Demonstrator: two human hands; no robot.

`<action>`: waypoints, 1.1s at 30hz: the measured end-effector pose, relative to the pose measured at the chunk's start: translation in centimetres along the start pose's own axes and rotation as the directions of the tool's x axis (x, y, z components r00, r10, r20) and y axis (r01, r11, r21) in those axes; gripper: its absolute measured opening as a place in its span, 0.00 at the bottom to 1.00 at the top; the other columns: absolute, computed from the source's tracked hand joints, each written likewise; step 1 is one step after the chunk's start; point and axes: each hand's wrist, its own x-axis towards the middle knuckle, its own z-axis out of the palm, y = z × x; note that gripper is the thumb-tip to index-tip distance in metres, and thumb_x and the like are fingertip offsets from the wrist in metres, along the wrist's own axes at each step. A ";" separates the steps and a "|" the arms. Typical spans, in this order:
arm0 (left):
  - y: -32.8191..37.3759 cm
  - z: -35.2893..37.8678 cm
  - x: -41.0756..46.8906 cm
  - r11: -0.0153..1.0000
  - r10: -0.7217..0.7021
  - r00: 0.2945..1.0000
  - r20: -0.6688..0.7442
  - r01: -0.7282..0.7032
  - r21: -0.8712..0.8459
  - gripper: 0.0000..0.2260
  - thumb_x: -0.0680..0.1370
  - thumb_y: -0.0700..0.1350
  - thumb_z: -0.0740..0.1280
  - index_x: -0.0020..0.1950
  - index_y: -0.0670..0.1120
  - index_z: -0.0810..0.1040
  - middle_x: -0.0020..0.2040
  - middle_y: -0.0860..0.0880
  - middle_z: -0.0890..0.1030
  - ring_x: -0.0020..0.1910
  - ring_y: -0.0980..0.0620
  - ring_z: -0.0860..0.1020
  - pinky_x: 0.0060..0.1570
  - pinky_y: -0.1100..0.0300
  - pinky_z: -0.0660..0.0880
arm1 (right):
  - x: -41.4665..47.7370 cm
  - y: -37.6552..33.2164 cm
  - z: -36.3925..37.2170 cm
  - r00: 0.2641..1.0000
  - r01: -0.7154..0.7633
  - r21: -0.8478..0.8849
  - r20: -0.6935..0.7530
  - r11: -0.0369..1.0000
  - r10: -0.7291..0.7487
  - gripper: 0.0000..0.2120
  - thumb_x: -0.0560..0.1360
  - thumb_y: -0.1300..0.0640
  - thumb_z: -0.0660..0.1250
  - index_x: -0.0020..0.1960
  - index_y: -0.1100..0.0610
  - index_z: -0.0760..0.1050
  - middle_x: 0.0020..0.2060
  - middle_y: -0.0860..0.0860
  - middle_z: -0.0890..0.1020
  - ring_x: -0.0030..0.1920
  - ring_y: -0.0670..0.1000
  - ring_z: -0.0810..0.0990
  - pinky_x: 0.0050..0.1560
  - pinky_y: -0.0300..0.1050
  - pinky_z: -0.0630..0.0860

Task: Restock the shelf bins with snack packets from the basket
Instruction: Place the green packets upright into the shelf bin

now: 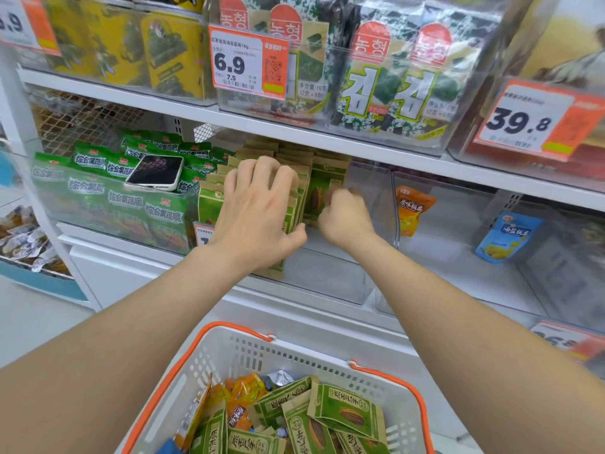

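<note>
Slotting a green-and-tan paper seed packet (322, 191), pinched in the right hand (343, 219), beside the packet row (294, 155) pressed aside by the spread left hand (258, 208); next, likely fetching another from the white plastic basket (327, 360).

Retail shop, snack aisle. White shelf (294, 134) tiers carry clear bins (376, 204) stocked with many copies of one product each: seaweed packs (393, 86) on top, green snack bags (131, 198) and seed packets (324, 188) below. Orange price tags (248, 62) on bin fronts, printed 6.9 and 39.8, with barcode and QR code. White shopping basket (248, 355), orange handles, holds more packets in front.
</note>
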 end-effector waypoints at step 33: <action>7.2 6.4 -11.1 0.969 0.104 0.146 0.984 -0.236 -0.067 0.19 0.84 0.55 0.63 0.70 0.47 0.78 0.65 0.46 0.80 0.58 0.43 0.81 0.51 0.52 0.76 | -21.1 13.0 12.8 0.363 0.880 -0.333 0.931 0.338 -0.028 0.24 0.82 0.55 0.69 0.76 0.46 0.67 0.75 0.61 0.64 0.63 0.64 0.77 0.52 0.55 0.77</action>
